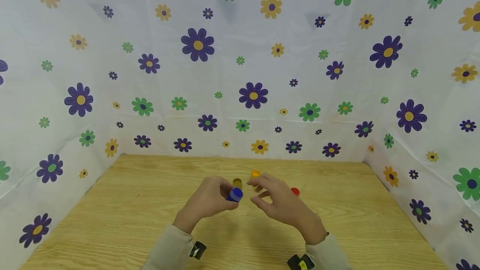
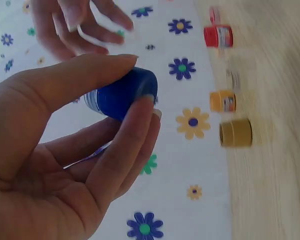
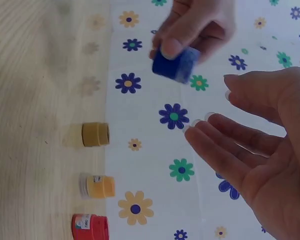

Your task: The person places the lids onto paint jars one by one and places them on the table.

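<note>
My left hand holds a small blue paint jar between thumb and fingers, lifted above the table. In the left wrist view the thumb lies on one side of the blue jar and the fingertips on the other. To its right, my right hand hovers with fingers apart and slightly bent, holding nothing. The right wrist view shows a gap between its fingertips and the blue jar. Beyond the hands stand a gold-brown jar and a yellow-orange jar, the latter partly behind the right hand.
A red jar stands to the right, partly hidden by my right hand. The left wrist view has a small pale piece near the yellow-orange jar. The wooden table is enclosed by a flower-printed white cloth at the back and sides.
</note>
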{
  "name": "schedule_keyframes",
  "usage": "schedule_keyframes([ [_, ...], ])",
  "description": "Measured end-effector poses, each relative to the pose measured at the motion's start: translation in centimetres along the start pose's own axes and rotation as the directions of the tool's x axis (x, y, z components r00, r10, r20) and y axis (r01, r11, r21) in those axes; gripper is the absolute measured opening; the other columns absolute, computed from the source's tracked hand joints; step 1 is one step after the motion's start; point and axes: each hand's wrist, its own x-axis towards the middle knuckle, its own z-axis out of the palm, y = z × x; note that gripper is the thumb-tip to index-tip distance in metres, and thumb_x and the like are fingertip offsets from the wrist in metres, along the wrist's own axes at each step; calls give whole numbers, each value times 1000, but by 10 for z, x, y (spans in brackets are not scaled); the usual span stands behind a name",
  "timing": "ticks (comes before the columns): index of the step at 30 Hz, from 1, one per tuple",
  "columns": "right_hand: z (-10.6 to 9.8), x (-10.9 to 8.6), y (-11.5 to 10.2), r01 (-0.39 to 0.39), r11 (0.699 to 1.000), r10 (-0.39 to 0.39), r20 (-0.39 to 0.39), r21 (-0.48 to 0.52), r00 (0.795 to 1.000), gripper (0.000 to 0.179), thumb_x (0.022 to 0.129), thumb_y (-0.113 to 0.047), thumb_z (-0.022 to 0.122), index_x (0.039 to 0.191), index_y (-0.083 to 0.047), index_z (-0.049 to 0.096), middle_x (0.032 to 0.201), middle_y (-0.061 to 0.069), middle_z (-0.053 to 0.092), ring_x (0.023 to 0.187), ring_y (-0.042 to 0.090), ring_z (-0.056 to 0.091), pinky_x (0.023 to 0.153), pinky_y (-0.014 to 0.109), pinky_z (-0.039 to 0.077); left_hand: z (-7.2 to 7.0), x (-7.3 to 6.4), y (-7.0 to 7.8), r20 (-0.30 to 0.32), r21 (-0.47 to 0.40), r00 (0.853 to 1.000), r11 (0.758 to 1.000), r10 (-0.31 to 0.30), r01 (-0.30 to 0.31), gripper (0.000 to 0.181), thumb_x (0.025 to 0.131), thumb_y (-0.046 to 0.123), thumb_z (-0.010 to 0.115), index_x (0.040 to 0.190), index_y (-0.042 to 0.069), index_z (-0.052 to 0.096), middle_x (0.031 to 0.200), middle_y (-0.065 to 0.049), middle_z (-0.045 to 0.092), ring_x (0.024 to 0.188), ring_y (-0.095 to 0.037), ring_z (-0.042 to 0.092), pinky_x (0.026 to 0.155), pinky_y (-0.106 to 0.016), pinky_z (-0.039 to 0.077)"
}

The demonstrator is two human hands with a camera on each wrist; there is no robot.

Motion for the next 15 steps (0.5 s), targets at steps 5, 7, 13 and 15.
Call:
schedule_keyframes([
  [5, -9, -4, 6, 14, 997, -18, -40, -76, 999, 19, 98, -6, 68, 117, -6, 69, 111, 9, 70, 99, 22, 71, 87, 35, 62, -10, 2, -17, -86, 34, 994, 997, -71, 74, 21, 77, 13, 88, 95, 7, 77, 86, -1, 74, 77, -11, 66, 72, -31, 57],
  [7, -13, -5, 8, 11, 996, -15, -48, -92, 999, 15, 97, -6, 69, 112, -7, 71, 109, 9, 71, 98, 20, 71, 87, 32, 62, -14, 3, -23, -110, 42, 988, 993, -108, 114, 21, 76, 12, 89, 93, 8, 77, 86, 0, 74, 78, -12, 65, 74, -33, 57],
  [13, -23, -8, 14, -31, 997, 27, -57, -73, 998, 13, 98, -5, 67, 110, -6, 73, 108, 9, 71, 97, 21, 73, 85, 32, 62, -19, 3, -34, -141, 42, 969, 977, -203, 211, 19, 75, 9, 90, 90, 7, 79, 84, -1, 74, 79, -14, 66, 76, -36, 58],
  [15, -26, -9, 17, -43, 997, 39, -65, -69, 997, 13, 98, -4, 67, 110, -6, 73, 108, 9, 72, 96, 22, 74, 85, 32, 62, -20, 4, -37, -142, 50, 964, 971, -225, 234, 18, 74, 8, 90, 89, 6, 79, 83, -3, 74, 78, -15, 66, 75, -35, 58],
])
